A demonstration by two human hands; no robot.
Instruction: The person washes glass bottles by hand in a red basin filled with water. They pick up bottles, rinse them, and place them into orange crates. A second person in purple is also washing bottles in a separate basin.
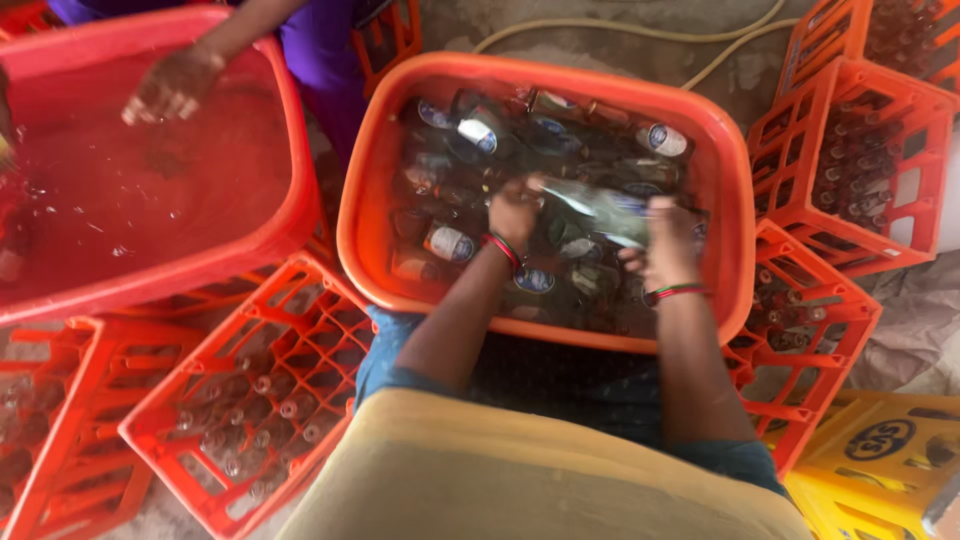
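Observation:
An orange tub [720, 190] in front of me holds water and several dark glass bottles with blue-and-white labels. Both my hands are over it and grip one bottle [598, 210] lying sideways, blurred by motion. My left hand [514, 212] holds its neck end and my right hand [668, 240] holds its body end. Red bangles sit on both wrists.
A second, red tub [290, 150] of water stands at the left, with another person's hand [172, 88] over it. Orange crates with bottles lie at lower left [250, 400] and at right [850, 170]. A yellow crate [880, 450] is at lower right. A hose [620, 30] runs along the concrete floor.

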